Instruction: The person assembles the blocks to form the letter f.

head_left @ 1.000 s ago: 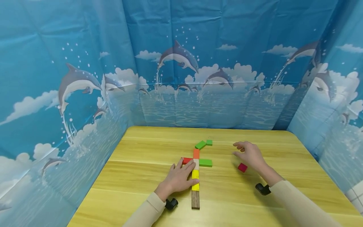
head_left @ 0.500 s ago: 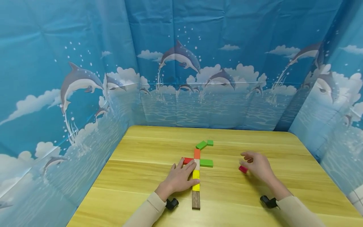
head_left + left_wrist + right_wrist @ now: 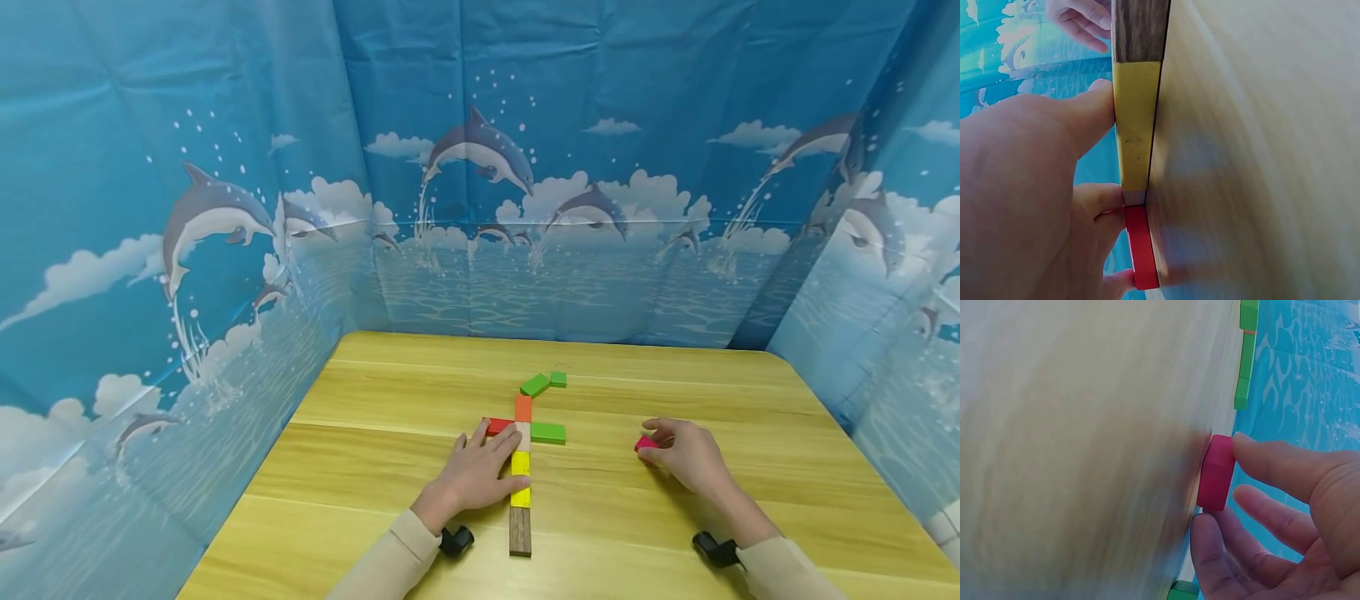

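Observation:
My left hand [image 3: 476,475] lies with spread fingers over a row of flat blocks. Its fingertips touch the red block [image 3: 499,427] and the pale wood block [image 3: 523,437], and its thumb lies on the yellow blocks [image 3: 521,479]. In the left wrist view the red block [image 3: 1142,247] lies under the outer fingers. Over on the right, my right hand [image 3: 690,454] pinches a small crimson block [image 3: 646,443] between thumb and fingers. The right wrist view has this crimson block [image 3: 1217,474] at the table surface, thumb at one end and fingertips at the other.
A dark brown block [image 3: 520,532] ends the row nearest me. An orange block [image 3: 522,408] continues it away from me, with a green block [image 3: 548,433] beside the pale one. Two smaller green blocks [image 3: 536,384] curve off the far end. A dolphin-print curtain [image 3: 480,167] surrounds the table.
My right hand has come down and toward me onto the crimson block, its fingers closing around it. The left hand has stayed in place on the row.

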A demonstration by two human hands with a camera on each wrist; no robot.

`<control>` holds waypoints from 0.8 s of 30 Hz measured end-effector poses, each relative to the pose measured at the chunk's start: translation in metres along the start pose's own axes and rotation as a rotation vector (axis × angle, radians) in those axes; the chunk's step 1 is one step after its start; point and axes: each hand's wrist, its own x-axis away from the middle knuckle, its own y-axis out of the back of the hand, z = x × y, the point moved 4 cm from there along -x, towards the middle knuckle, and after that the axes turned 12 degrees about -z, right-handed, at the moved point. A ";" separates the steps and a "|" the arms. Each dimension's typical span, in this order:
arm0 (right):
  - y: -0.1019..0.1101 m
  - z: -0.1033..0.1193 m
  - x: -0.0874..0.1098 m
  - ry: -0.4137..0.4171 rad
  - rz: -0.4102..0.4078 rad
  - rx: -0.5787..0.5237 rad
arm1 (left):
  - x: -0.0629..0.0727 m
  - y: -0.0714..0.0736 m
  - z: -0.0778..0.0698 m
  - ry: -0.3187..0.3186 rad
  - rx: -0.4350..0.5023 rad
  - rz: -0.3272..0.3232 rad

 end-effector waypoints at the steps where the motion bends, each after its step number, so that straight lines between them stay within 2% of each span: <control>1: 0.000 -0.001 0.000 -0.008 0.007 0.000 | 0.000 0.000 0.000 0.000 -0.001 0.001; 7: 0.000 -0.004 0.000 -0.047 0.036 0.005 | 0.000 0.000 0.000 0.001 0.002 -0.003; 24: -0.001 -0.005 -0.002 -0.087 0.063 0.018 | 0.001 -0.001 0.001 -0.007 -0.003 -0.007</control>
